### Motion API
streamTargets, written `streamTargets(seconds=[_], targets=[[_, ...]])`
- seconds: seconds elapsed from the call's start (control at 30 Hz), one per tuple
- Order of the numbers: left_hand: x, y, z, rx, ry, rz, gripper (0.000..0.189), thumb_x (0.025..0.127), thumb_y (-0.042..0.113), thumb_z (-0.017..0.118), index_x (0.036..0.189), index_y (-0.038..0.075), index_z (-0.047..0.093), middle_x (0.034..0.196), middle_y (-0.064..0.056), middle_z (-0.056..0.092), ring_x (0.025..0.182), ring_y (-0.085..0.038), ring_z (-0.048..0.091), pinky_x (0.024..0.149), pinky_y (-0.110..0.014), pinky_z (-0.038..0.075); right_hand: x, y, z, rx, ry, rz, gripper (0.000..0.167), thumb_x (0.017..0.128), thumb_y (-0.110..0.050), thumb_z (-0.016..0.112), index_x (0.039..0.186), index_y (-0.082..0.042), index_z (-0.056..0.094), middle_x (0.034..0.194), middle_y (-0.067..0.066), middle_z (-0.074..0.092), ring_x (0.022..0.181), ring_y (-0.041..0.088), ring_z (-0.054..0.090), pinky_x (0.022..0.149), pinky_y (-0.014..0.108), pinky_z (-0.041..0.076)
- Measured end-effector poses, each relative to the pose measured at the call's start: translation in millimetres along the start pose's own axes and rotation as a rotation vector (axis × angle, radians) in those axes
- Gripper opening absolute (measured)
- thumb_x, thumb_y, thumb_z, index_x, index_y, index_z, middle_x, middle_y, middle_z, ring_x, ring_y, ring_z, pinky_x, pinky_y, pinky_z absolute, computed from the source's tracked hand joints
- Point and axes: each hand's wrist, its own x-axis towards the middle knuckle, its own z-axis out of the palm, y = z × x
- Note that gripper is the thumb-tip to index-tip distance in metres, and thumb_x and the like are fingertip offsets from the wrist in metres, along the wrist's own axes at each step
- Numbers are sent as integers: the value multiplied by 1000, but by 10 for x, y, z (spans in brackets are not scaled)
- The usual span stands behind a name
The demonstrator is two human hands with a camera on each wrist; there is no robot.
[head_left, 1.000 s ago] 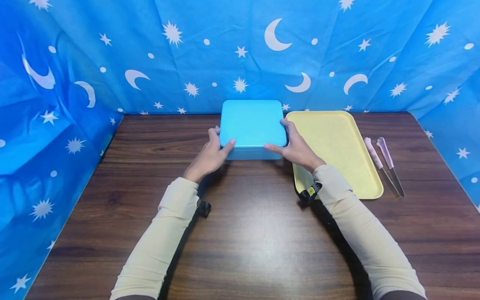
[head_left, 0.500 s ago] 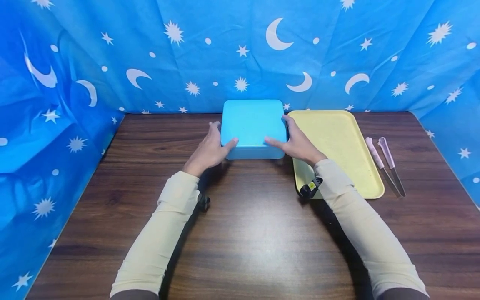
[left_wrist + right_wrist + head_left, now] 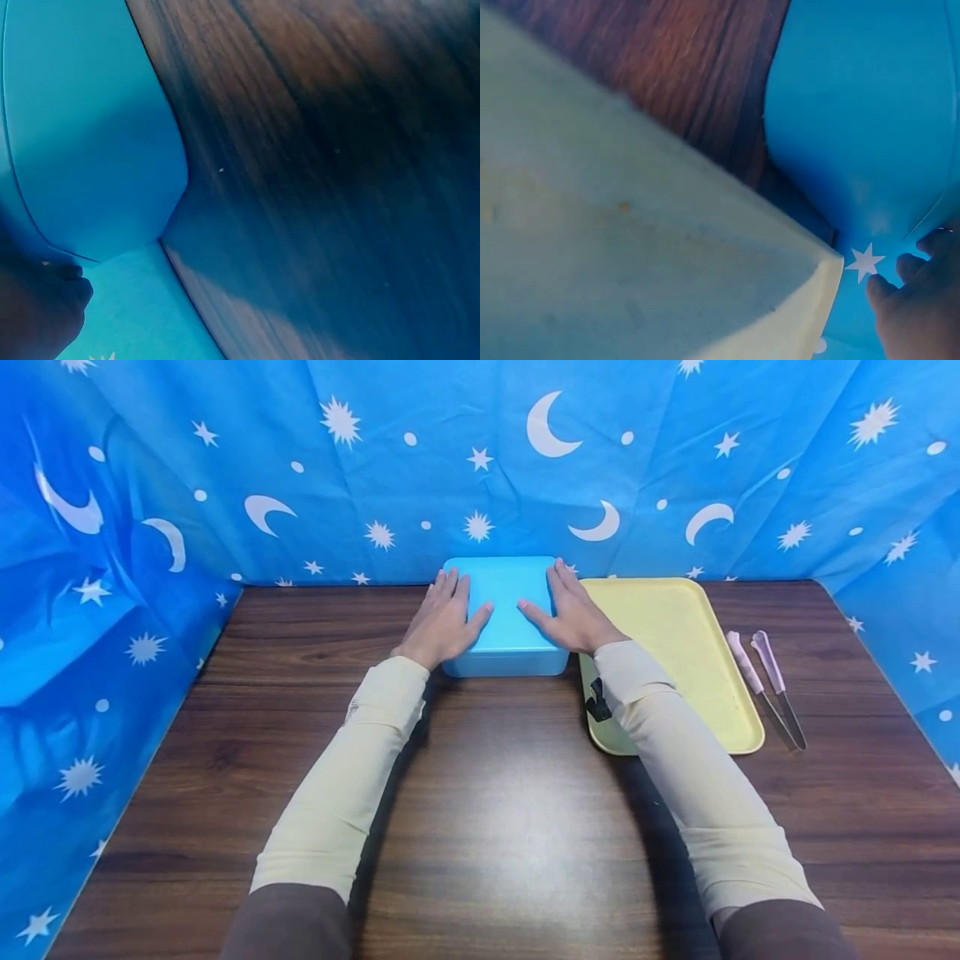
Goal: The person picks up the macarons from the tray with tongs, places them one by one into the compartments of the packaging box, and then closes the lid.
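A light-blue lidded box (image 3: 510, 631) stands at the back edge of the table, its lid on. My left hand (image 3: 444, 620) lies over the left side of the lid with straight fingers pointing away and the thumb spread inward. On the right side of the lid rests my right hand (image 3: 573, 612), its fingers straight and thumb reaching toward the middle. In the left wrist view the box's side wall (image 3: 97, 142) shows, with part of the left hand (image 3: 37, 311) at the lower left. Fingertips of the right hand (image 3: 919, 300) appear by the box in the right wrist view.
Right of the box lies a yellow tray (image 3: 660, 635), partly under the right sleeve. Tongs (image 3: 768, 689) with pale pink handles lie beyond it on the wooden table (image 3: 495, 827). A blue cloth (image 3: 480, 460) with moons and stars hangs behind and at both sides.
Both hands have moved from the box's left and right sides up onto its lid, fingers now laid flat. The box, tray and tongs stay in place.
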Motion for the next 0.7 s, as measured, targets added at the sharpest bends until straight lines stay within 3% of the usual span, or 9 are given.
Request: streamTargets(seconds=[0.3,0.7], targets=[[15,24,23,37,8,-15,81,106,59,28,162,2,13,169,-18,2,155,-30,-4,124,-43,-1,-5,-12,-23,-92,-7,0,93,102,-63,37,161,1,7,169,18,1,156,30,2,124,41,7],[22,46,25,72,-3,-37,81,106,59,27,162,3,12,169,-17,1,155,-30,-5,124,-42,-2,4,-13,-10,-80,-24,24,94,101,-66,35,162,-1,5,170,14,-2,156,27,-1,124,42,7]])
